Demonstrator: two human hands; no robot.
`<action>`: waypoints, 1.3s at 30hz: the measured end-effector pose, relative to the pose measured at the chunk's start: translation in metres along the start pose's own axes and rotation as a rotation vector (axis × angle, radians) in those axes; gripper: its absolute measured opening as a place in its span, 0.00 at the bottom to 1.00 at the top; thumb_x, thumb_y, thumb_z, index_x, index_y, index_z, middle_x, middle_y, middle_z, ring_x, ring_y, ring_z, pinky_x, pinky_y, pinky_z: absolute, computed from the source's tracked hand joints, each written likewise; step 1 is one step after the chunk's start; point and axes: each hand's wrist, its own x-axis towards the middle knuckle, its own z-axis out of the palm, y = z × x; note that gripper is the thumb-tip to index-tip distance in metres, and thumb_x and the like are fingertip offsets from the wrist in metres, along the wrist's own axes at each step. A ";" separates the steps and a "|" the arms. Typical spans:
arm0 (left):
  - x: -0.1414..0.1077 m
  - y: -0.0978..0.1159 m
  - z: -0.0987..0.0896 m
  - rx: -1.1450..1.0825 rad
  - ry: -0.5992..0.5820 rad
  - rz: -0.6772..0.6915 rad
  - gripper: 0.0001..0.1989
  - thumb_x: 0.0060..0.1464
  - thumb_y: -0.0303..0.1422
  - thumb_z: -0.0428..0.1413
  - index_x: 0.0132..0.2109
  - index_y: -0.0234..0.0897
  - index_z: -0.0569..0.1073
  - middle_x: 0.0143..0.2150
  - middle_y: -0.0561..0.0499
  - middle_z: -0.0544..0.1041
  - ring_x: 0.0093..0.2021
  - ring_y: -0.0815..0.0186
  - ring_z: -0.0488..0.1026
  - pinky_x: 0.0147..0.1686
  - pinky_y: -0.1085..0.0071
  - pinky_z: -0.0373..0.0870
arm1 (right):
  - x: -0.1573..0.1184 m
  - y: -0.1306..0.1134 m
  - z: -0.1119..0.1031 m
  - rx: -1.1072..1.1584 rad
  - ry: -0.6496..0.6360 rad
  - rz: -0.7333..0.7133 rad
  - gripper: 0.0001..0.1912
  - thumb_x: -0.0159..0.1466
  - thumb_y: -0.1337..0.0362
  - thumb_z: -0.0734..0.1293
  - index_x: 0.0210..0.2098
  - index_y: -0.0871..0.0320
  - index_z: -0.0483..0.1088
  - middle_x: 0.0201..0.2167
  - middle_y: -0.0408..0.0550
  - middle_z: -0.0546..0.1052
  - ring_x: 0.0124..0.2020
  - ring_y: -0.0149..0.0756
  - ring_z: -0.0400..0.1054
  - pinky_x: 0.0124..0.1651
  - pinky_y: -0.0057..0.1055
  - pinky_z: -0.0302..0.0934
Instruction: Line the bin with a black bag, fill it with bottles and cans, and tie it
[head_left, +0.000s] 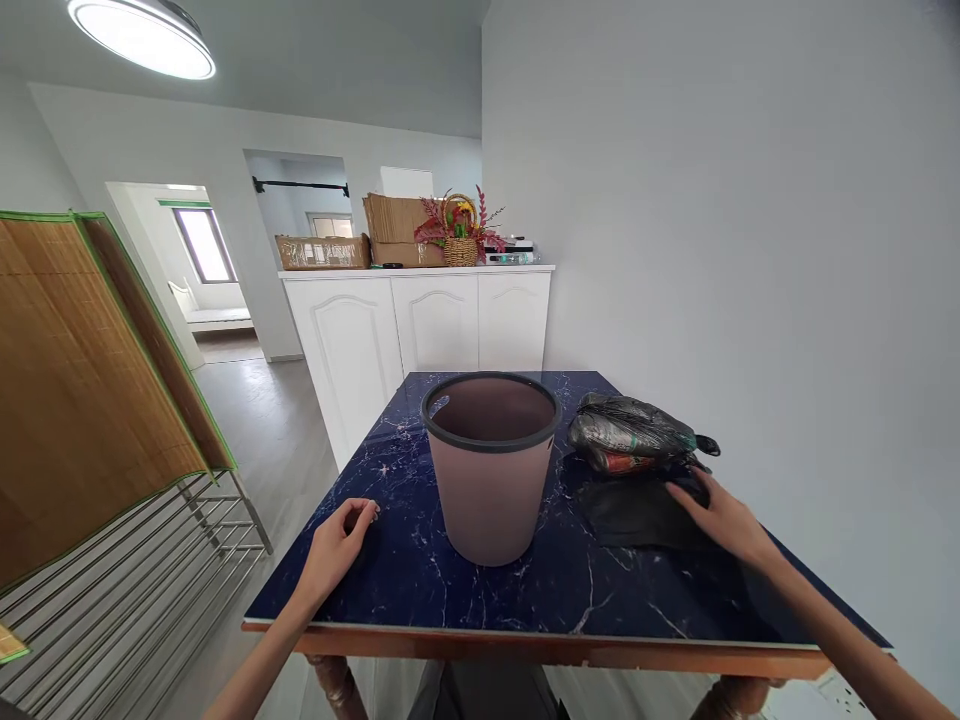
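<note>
A pinkish-brown bin with a dark rim stands upright in the middle of the blue marbled table. Left of it, my left hand rests on the tabletop, its fingers curled with the thumb and fingertips together and nothing in them. My right hand is at the right, fingers apart, touching the edge of a flat black plastic bag. Just behind that bag lies a knotted, filled black plastic bag, with red and pale items showing through.
Behind the table is a white cabinet bearing cardboard boxes and a flower basket. A metal rack with bamboo mats stands at the left. A wall rises along the table's right side.
</note>
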 end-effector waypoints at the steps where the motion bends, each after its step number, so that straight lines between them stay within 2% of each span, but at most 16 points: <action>1: 0.000 0.000 0.000 0.005 0.000 -0.001 0.31 0.56 0.64 0.50 0.40 0.42 0.79 0.39 0.48 0.85 0.41 0.53 0.79 0.45 0.61 0.72 | -0.008 0.005 0.005 -0.030 -0.012 -0.027 0.32 0.52 0.43 0.72 0.51 0.55 0.74 0.59 0.65 0.79 0.66 0.70 0.68 0.73 0.62 0.53; 4: 0.001 -0.001 0.000 0.015 -0.002 -0.005 0.31 0.56 0.64 0.50 0.41 0.42 0.79 0.39 0.48 0.85 0.40 0.52 0.79 0.43 0.61 0.72 | -0.034 0.019 0.023 -0.109 -0.043 -0.126 0.35 0.53 0.40 0.69 0.52 0.55 0.74 0.64 0.63 0.75 0.72 0.66 0.62 0.77 0.61 0.44; 7: 0.002 -0.003 0.001 0.018 -0.005 -0.009 0.32 0.57 0.65 0.50 0.42 0.42 0.79 0.40 0.48 0.85 0.40 0.53 0.80 0.42 0.62 0.72 | -0.060 0.025 0.036 -0.267 -0.049 -0.292 0.35 0.61 0.39 0.63 0.56 0.56 0.73 0.68 0.61 0.72 0.75 0.62 0.58 0.78 0.61 0.40; 10: 0.002 -0.003 0.001 0.018 -0.003 -0.001 0.31 0.57 0.65 0.51 0.42 0.42 0.79 0.40 0.49 0.85 0.42 0.53 0.80 0.43 0.63 0.73 | -0.082 0.020 0.041 -0.335 -0.066 -0.427 0.32 0.68 0.40 0.59 0.58 0.55 0.72 0.67 0.60 0.73 0.71 0.60 0.63 0.76 0.61 0.47; 13: 0.000 0.001 -0.001 0.032 -0.015 0.006 0.32 0.57 0.65 0.50 0.42 0.41 0.79 0.40 0.48 0.85 0.41 0.53 0.80 0.41 0.63 0.73 | -0.099 0.005 0.042 -0.265 -0.085 -0.462 0.27 0.70 0.42 0.60 0.57 0.53 0.73 0.62 0.59 0.76 0.63 0.58 0.72 0.69 0.56 0.62; 16: -0.002 0.007 -0.003 0.053 -0.036 0.009 0.33 0.58 0.65 0.49 0.43 0.40 0.79 0.40 0.48 0.85 0.39 0.55 0.80 0.39 0.64 0.72 | -0.115 -0.017 0.043 -0.168 -0.091 -0.404 0.25 0.70 0.45 0.62 0.56 0.53 0.72 0.55 0.59 0.79 0.55 0.58 0.76 0.56 0.51 0.70; 21: -0.008 0.011 -0.005 0.054 -0.059 0.013 0.32 0.58 0.64 0.50 0.41 0.40 0.79 0.39 0.49 0.84 0.37 0.57 0.78 0.39 0.65 0.71 | -0.151 -0.073 0.041 0.179 -0.180 -0.144 0.25 0.64 0.40 0.69 0.49 0.52 0.74 0.43 0.52 0.83 0.42 0.50 0.79 0.39 0.38 0.72; 25: -0.026 0.018 0.000 -0.020 -0.090 0.000 0.31 0.59 0.64 0.52 0.42 0.40 0.79 0.40 0.48 0.83 0.41 0.55 0.78 0.44 0.63 0.71 | -0.181 -0.124 0.027 0.640 -0.242 0.080 0.31 0.59 0.39 0.75 0.51 0.53 0.74 0.48 0.52 0.82 0.46 0.50 0.78 0.44 0.37 0.75; 28: -0.054 0.044 0.003 -0.163 -0.199 0.039 0.28 0.62 0.62 0.53 0.42 0.40 0.78 0.40 0.48 0.81 0.45 0.54 0.77 0.50 0.62 0.71 | -0.204 -0.149 0.020 0.812 -0.248 0.169 0.29 0.61 0.41 0.75 0.53 0.51 0.73 0.49 0.52 0.81 0.44 0.49 0.79 0.42 0.36 0.75; 30: -0.076 0.071 0.002 -0.296 -0.362 0.066 0.26 0.66 0.59 0.52 0.46 0.41 0.78 0.43 0.46 0.81 0.48 0.55 0.77 0.54 0.62 0.70 | -0.221 -0.161 0.022 0.785 -0.121 0.053 0.23 0.63 0.46 0.76 0.50 0.51 0.72 0.46 0.51 0.81 0.45 0.46 0.78 0.42 0.34 0.74; 32: -0.095 0.100 -0.003 -0.468 -0.544 0.090 0.25 0.69 0.57 0.51 0.56 0.43 0.75 0.49 0.43 0.81 0.52 0.54 0.77 0.57 0.59 0.70 | -0.240 -0.174 0.032 0.700 0.075 -0.202 0.16 0.64 0.55 0.76 0.45 0.51 0.70 0.46 0.51 0.79 0.48 0.43 0.76 0.46 0.32 0.72; 33: -0.103 0.113 -0.006 -0.561 -0.631 0.114 0.29 0.68 0.58 0.51 0.63 0.44 0.72 0.55 0.41 0.80 0.55 0.52 0.77 0.60 0.56 0.69 | -0.249 -0.181 0.039 0.654 0.151 -0.349 0.13 0.65 0.60 0.76 0.44 0.51 0.69 0.48 0.52 0.78 0.49 0.42 0.75 0.48 0.33 0.71; 35: -0.113 0.134 -0.013 -0.719 -0.737 0.138 0.39 0.63 0.64 0.53 0.72 0.48 0.63 0.63 0.38 0.76 0.60 0.48 0.75 0.64 0.50 0.66 | -0.266 -0.195 0.054 0.559 0.174 -0.599 0.10 0.67 0.67 0.72 0.43 0.51 0.68 0.53 0.54 0.75 0.52 0.43 0.74 0.51 0.36 0.70; 37: -0.118 0.147 -0.017 -0.805 -0.721 0.108 0.47 0.57 0.66 0.58 0.75 0.51 0.59 0.66 0.38 0.74 0.63 0.46 0.73 0.65 0.46 0.67 | -0.279 -0.207 0.068 0.470 0.085 -0.734 0.10 0.68 0.69 0.68 0.47 0.50 0.70 0.59 0.57 0.73 0.57 0.46 0.73 0.55 0.40 0.69; 39: -0.120 0.151 -0.016 -0.802 -0.583 0.012 0.42 0.55 0.62 0.63 0.70 0.49 0.67 0.61 0.41 0.78 0.61 0.46 0.75 0.62 0.48 0.71 | -0.288 -0.215 0.079 0.421 -0.005 -0.769 0.15 0.69 0.68 0.66 0.54 0.48 0.71 0.62 0.57 0.71 0.61 0.49 0.71 0.58 0.44 0.69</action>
